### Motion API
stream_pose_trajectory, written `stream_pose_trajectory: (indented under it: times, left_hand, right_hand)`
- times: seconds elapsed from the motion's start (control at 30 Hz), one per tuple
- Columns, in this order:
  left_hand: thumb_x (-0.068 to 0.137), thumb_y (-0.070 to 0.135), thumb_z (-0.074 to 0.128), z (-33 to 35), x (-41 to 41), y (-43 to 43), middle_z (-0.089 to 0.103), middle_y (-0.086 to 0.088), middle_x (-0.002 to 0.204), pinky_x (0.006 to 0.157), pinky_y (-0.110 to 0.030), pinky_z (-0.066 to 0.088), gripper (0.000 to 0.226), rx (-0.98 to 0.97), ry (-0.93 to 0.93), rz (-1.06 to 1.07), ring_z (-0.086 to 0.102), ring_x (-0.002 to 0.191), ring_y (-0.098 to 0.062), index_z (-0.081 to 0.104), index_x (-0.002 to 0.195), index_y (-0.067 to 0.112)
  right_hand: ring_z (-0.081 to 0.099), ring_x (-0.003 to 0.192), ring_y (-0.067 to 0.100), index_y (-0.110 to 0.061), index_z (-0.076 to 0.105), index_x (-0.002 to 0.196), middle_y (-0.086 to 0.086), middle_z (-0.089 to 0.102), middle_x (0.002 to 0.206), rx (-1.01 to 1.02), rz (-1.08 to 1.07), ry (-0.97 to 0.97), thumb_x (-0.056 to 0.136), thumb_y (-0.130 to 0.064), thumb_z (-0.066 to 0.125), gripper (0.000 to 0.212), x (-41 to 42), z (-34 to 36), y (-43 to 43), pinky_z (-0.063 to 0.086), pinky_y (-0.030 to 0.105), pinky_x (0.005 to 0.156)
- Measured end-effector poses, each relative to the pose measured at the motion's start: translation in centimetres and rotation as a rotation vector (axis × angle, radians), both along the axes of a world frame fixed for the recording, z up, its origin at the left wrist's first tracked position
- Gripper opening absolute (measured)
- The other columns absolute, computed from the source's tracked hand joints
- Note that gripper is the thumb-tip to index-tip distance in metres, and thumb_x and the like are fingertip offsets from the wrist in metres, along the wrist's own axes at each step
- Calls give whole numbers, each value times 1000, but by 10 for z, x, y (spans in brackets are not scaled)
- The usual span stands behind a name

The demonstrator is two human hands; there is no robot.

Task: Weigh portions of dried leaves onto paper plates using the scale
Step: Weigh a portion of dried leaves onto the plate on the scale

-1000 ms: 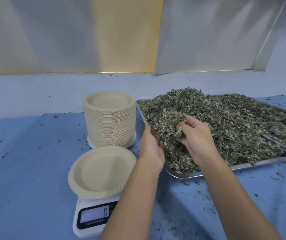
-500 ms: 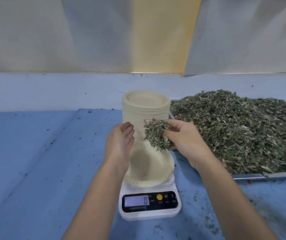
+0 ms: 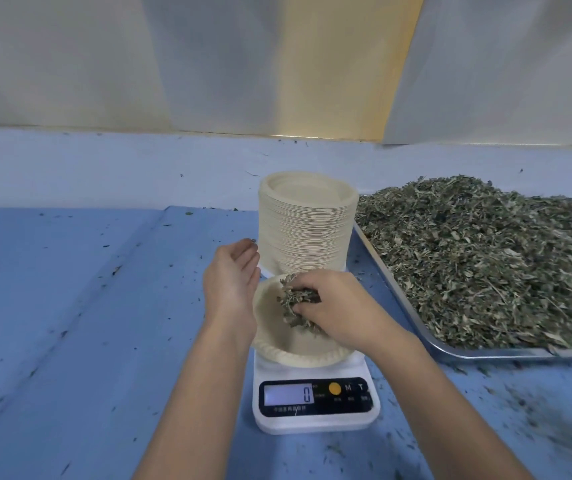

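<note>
A white digital scale stands on the blue table, its display reading 0. On it sits a beige paper plate. My right hand grips a clump of dried leaves low over the plate. My left hand is held upright beside the plate's left rim, fingers relaxed and holding nothing. A metal tray at the right carries a big heap of dried leaves.
A tall stack of paper plates stands just behind the scale, next to the tray. Leaf crumbs are scattered over the blue table. A pale wall rises behind the table's back edge.
My right hand has come down with the clump of leaves from above the plate into it. My left hand stays beside the plate. The camera view shifted slightly left.
</note>
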State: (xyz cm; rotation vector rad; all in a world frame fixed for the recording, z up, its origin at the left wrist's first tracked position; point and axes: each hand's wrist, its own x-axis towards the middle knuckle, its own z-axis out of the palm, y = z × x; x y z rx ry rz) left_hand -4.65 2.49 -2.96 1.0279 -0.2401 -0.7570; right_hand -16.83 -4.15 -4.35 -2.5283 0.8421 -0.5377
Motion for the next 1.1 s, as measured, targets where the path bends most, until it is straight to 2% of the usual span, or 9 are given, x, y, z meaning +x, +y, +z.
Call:
stream_pose_trajectory:
  times: [0.1, 0.2, 0.27, 0.33, 0.43, 0.5, 0.6, 0.77, 1.1]
  left_hand:
    - [97, 17, 32, 0, -1, 0, 64, -7, 117, 89, -24, 44, 31, 1, -2, -2, 60, 110, -14, 61, 106, 10]
    - [97, 16, 32, 0, -3, 0, 64, -7, 114, 89, -24, 44, 31, 8, -3, -2, 60, 110, -15, 61, 104, 9]
    - [97, 16, 32, 0, -5, 0, 64, -7, 113, 90, -24, 44, 31, 8, -1, -5, 60, 109, -15, 62, 104, 9]
    - [97, 16, 32, 1, -6, 0, 65, -7, 111, 90, -24, 45, 31, 7, -5, -9, 60, 108, -15, 62, 104, 9]
    - [97, 16, 33, 1, -7, 0, 64, -7, 113, 90, -24, 45, 33, 5, 0, -12, 60, 108, -15, 62, 109, 7]
    - [97, 16, 33, 0, -7, -1, 64, -7, 113, 91, -24, 45, 33, 10, 4, -11, 60, 109, -15, 62, 110, 7]
    - [98, 17, 33, 0, -7, -1, 65, -6, 113, 91, -25, 45, 33, 18, 3, -9, 61, 108, -15, 63, 109, 7]
    - [98, 17, 33, 0, -9, -1, 66, -6, 110, 89, -24, 46, 31, 4, -7, -15, 62, 106, -15, 64, 100, 10]
    - [101, 22, 32, 6, -22, -5, 61, -17, 120, 96, -32, 44, 36, -96, 215, -271, 58, 113, -24, 57, 118, 0]
  right_hand:
    - [56, 93, 4, -25, 65, 120, -11, 63, 109, 37, 56, 27, 83, -22, 69, 38, 1, -2, 2, 39, 3, 66]
    - [53, 80, -12, -29, 69, 114, -22, 63, 99, 94, 81, -38, 86, -36, 66, 29, 1, 0, 5, 37, 0, 71]
    - [55, 74, -12, -37, 73, 98, -25, 67, 82, 135, 75, -113, 92, -39, 58, 16, 1, 2, 7, 38, 5, 67]
    - [52, 65, -9, -48, 67, 76, -28, 59, 61, 129, 49, -169, 97, -36, 52, 28, 1, 3, 7, 36, 8, 61]
    - [55, 92, -6, -31, 71, 108, -20, 67, 98, 114, -29, -180, 98, -19, 51, 25, -1, 1, 2, 36, -3, 72]
    - [57, 101, -1, -21, 70, 114, -9, 68, 112, 72, -92, -216, 94, -4, 52, 32, -4, 0, -2, 32, -9, 75]
    - [57, 88, -5, -18, 72, 109, -7, 70, 106, 48, -145, -327, 90, 5, 51, 36, -6, 4, -2, 35, -7, 76]
    - [59, 88, -13, -25, 73, 102, -25, 65, 89, 58, -213, -536, 89, 2, 55, 34, -8, 9, -3, 41, -1, 79]
    - [66, 95, 4, -28, 69, 94, -10, 72, 96, 222, -166, -869, 88, 3, 59, 33, -3, 15, 4, 51, 27, 92]
